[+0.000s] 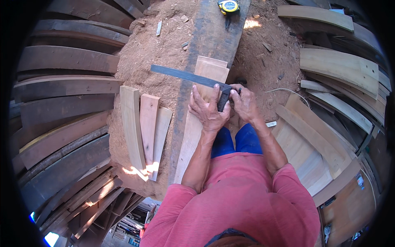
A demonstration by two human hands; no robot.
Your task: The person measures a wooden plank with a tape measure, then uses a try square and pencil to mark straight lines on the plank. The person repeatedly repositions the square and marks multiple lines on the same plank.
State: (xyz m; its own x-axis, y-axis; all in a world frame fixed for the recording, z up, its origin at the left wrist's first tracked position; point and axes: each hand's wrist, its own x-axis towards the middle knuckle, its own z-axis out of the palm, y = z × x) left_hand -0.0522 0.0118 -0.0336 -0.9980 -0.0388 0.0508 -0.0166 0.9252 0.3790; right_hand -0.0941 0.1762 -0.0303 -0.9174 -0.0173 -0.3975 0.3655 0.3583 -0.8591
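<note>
A try square with a dark steel blade (177, 74) and a black stock (224, 99) lies across a pale wooden board (212, 71). Part of the board is hidden under my hands. My left hand (208, 108) grips the square: one fingertip presses on the blade, the thumb rests by the stock, and another finger lies on the board. Close beside the stock, my right hand (247, 103) is closed in a pinch around a short dark pencil-like stick (240, 90). Its fingertips are at the board's right edge, near the corner of the square.
Under the board runs a long worn plank (212, 33), with a yellow and black tape measure (228, 6) at its far end. Three loose boards (149, 123) lie on sawdust at left. Stacked planks (68, 59) line the left side; more boards (337, 66) are piled at right.
</note>
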